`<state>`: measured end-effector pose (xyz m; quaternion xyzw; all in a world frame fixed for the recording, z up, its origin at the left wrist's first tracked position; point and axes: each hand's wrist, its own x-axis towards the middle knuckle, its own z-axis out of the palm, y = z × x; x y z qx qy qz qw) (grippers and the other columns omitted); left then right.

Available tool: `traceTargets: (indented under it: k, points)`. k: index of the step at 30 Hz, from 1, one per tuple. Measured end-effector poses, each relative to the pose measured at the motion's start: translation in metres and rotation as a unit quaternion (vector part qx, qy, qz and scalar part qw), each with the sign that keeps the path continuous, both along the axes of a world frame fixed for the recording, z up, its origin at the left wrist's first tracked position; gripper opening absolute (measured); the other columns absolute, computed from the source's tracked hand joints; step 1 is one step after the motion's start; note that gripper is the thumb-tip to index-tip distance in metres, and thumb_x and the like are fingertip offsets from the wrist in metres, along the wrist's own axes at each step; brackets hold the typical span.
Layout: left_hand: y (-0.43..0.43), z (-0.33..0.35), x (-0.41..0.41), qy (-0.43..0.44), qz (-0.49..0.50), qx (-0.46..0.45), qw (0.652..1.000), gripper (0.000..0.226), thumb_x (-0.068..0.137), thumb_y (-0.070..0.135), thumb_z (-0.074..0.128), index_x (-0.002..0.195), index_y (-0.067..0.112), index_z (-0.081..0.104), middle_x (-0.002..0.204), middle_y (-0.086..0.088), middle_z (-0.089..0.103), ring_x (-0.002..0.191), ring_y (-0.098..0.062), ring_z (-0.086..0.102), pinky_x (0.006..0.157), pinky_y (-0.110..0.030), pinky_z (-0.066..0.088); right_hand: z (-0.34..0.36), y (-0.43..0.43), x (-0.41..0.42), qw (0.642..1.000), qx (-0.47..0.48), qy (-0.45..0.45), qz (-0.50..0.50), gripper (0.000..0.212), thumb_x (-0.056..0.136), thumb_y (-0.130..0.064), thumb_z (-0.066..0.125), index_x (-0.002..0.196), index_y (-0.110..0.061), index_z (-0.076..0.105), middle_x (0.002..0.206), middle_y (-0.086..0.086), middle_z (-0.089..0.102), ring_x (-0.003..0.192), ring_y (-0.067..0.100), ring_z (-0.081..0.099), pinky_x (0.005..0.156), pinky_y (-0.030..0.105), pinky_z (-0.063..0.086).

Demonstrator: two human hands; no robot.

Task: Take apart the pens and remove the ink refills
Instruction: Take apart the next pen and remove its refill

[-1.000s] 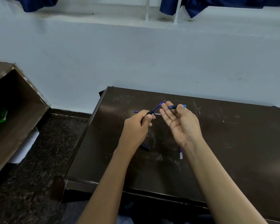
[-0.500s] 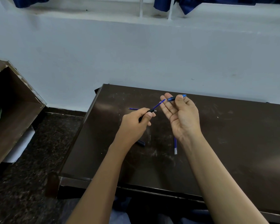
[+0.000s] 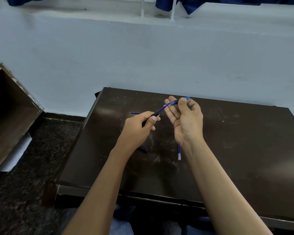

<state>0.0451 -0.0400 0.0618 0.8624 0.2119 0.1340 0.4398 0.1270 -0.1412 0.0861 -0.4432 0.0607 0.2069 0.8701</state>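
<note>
Gripping a black pen barrel [image 3: 148,119] in a closed fist, the left hand [image 3: 139,128] hangs above the dark table [image 3: 244,141]. A blue refill [image 3: 164,108] runs from the barrel to the right hand [image 3: 185,119], whose thumb pins the blue tip piece [image 3: 175,102] against half-open fingers. No legible writing.

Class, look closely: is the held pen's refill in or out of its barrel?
Partly out: blue refill spans bare between black barrel and blue tip section.
</note>
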Motion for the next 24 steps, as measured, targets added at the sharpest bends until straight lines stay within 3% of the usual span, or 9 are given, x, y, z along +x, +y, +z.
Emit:
traceTargets:
  k: [8,15,20,24]
  points:
    - [0.002,-0.001,0.000,0.007,0.002,-0.003,1.000,0.029,0.098,0.027,0.045,0.113,0.017,0.068,0.076,0.009,0.063,0.065,-0.003,0.055,0.063,-0.012,0.042,-0.005,0.001,0.004,1.000,-0.012,-0.017,0.003,0.033,0.098,-0.013,0.050,0.128,-0.003,0.043,0.102,0.014,0.071,0.089,0.022,0.073,0.084,0.039,0.059]
    - [0.009,-0.003,-0.005,0.009,0.010,-0.017,1.000,0.027,0.098,0.027,0.045,0.110,0.017,0.068,0.081,-0.001,0.068,0.063,-0.002,0.056,0.057,-0.001,0.041,-0.005,0.006,0.001,0.994,-0.077,-0.062,0.040,0.028,0.095,-0.009,0.053,0.121,-0.001,0.048,0.103,0.016,0.070,0.089,0.021,0.073,0.082,0.033,0.059]
    - [0.010,0.002,-0.006,0.017,0.030,-0.039,0.999,0.027,0.098,0.028,0.046,0.099,0.018,0.071,0.078,0.003,0.069,0.051,0.010,0.052,0.049,-0.001,0.039,-0.004,0.009,0.002,0.992,-0.100,-0.058,0.046,0.028,0.096,-0.011,0.053,0.121,0.000,0.050,0.104,0.017,0.071,0.089,0.022,0.073,0.077,0.031,0.060]
    - [0.006,0.008,-0.004,0.026,0.042,-0.073,0.996,0.031,0.097,0.028,0.045,0.089,0.018,0.073,0.076,0.003,0.071,0.058,0.001,0.053,0.050,-0.002,0.040,-0.003,0.014,0.004,0.993,-0.100,-0.024,0.065,0.028,0.097,-0.011,0.052,0.122,0.001,0.051,0.100,0.014,0.072,0.087,0.020,0.073,0.077,0.031,0.060]
